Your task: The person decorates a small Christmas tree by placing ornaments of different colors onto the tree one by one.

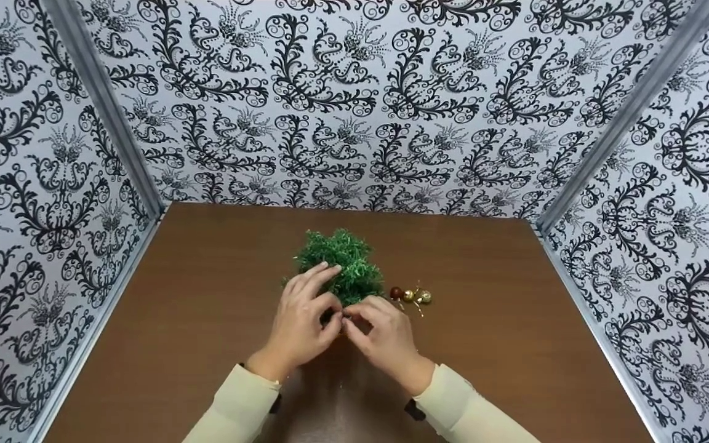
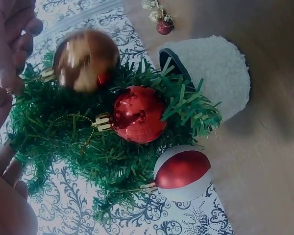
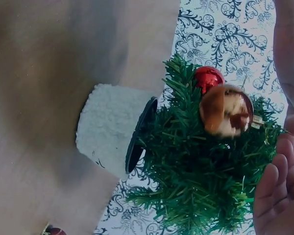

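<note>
A small artificial Christmas tree [image 1: 342, 264] stands in a white fuzzy pot [image 2: 213, 73]. My left hand [image 1: 302, 317] and right hand [image 1: 385, 335] meet at its near side, fingertips nearly touching. Between them they pinch the thin hanging loop of a shiny gold bauble [image 3: 227, 111], which hangs against the branches. My left hand's other fingers rest over the greenery. A red bauble [image 2: 139, 115] and a red-and-white bauble [image 2: 183, 171] hang on the tree too. The loop itself is mostly hidden by the fingertips.
Right of the tree on the brown table [image 1: 484, 357] lie several small baubles, a dark red one [image 1: 396, 293] and gold ones [image 1: 424, 297], with gold strings. Patterned wall panels [image 1: 354, 111] enclose the table at the back and sides.
</note>
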Available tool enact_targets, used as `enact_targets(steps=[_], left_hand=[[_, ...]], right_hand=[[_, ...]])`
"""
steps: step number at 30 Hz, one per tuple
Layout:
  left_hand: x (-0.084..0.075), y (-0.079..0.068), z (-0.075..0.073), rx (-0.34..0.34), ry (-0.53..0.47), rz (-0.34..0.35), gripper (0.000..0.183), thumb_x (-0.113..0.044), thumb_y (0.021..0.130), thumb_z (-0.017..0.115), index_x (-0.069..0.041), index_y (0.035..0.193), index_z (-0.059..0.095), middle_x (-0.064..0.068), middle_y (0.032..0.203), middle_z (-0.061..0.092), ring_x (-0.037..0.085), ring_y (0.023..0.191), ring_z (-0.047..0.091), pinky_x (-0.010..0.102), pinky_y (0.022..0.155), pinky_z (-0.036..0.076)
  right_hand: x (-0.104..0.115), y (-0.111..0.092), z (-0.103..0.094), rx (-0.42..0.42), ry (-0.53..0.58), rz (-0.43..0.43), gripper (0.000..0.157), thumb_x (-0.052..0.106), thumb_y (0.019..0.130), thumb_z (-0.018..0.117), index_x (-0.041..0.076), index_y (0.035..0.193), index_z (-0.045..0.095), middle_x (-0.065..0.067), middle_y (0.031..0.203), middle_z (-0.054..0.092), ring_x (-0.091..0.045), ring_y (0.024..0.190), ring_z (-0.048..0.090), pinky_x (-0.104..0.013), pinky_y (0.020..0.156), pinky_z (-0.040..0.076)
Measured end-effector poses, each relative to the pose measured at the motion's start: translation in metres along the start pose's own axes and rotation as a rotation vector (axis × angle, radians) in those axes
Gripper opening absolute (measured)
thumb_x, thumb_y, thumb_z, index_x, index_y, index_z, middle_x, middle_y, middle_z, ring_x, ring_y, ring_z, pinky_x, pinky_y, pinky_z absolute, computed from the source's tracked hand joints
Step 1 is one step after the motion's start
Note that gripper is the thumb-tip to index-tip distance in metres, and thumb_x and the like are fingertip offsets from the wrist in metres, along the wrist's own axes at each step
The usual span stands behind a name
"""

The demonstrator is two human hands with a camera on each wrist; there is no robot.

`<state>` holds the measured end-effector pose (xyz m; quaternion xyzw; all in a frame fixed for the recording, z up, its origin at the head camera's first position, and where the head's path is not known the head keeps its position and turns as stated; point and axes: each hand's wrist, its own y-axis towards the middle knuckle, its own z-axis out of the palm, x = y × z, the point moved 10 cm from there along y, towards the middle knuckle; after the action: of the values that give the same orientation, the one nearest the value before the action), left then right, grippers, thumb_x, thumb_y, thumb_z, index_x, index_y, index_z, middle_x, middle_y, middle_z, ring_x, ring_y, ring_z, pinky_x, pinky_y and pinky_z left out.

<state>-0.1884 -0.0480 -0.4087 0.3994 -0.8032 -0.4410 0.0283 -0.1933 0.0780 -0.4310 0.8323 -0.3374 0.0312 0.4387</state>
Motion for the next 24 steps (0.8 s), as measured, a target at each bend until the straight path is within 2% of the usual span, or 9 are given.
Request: enact_targets(steps=[5, 10, 15, 19, 24], left_hand=[[-0.0002, 0.0003, -0.0008, 0.000, -0.003, 0.000, 0.009, -0.018, 0.084, 0.069, -0.021, 0.076, 0.068, 0.004, 0.144, 0.053, 0.024, 0.141, 0.038, 0.050, 0.112, 0.027], [-0.0021, 0.0009, -0.0019, 0.000, -0.005, 0.006, 0.007, -0.018, 0.084, 0.070, -0.021, 0.078, 0.068, 0.005, 0.144, 0.053, 0.024, 0.140, 0.038, 0.051, 0.111, 0.029], [-0.0018, 0.0012, -0.0033, 0.003, 0.012, 0.004, 0.008, -0.017, 0.082, 0.071, -0.020, 0.076, 0.068, 0.005, 0.144, 0.053, 0.025, 0.140, 0.038, 0.052, 0.111, 0.029], [-0.0017, 0.0016, -0.0033, 0.011, 0.059, 0.015, 0.009, -0.017, 0.079, 0.071, -0.018, 0.072, 0.067, 0.007, 0.143, 0.054, 0.028, 0.139, 0.040, 0.052, 0.110, 0.029], [-0.0024, 0.0049, -0.0038, 0.000, 0.154, 0.025, 0.009, -0.018, 0.080, 0.070, -0.016, 0.071, 0.066, 0.009, 0.143, 0.054, 0.029, 0.139, 0.040, 0.050, 0.111, 0.029]], right_hand=[[0.0000, 0.0039, -0.0003, 0.007, 0.030, 0.014, 0.002, 0.018, 0.089, 0.072, 0.017, 0.090, 0.073, 0.010, 0.087, 0.063, -0.006, 0.073, 0.056, -0.022, 0.061, 0.048], [0.0024, 0.0035, -0.0010, -0.007, 0.047, -0.007, 0.004, 0.014, 0.086, 0.074, 0.016, 0.089, 0.074, 0.008, 0.083, 0.063, -0.008, 0.068, 0.055, -0.021, 0.058, 0.046], [0.0024, 0.0028, -0.0015, -0.020, 0.056, -0.013, 0.006, 0.020, 0.091, 0.072, 0.015, 0.089, 0.076, 0.010, 0.083, 0.065, -0.008, 0.072, 0.058, -0.022, 0.061, 0.047], [0.0015, 0.0035, -0.0043, -0.051, 0.068, -0.012, 0.004, 0.018, 0.089, 0.074, 0.017, 0.092, 0.076, 0.011, 0.087, 0.067, -0.009, 0.078, 0.061, -0.025, 0.066, 0.050], [-0.0020, 0.0073, -0.0080, -0.094, 0.024, 0.013, 0.002, 0.016, 0.087, 0.074, 0.016, 0.089, 0.076, 0.012, 0.084, 0.065, -0.010, 0.074, 0.057, -0.025, 0.061, 0.047]])
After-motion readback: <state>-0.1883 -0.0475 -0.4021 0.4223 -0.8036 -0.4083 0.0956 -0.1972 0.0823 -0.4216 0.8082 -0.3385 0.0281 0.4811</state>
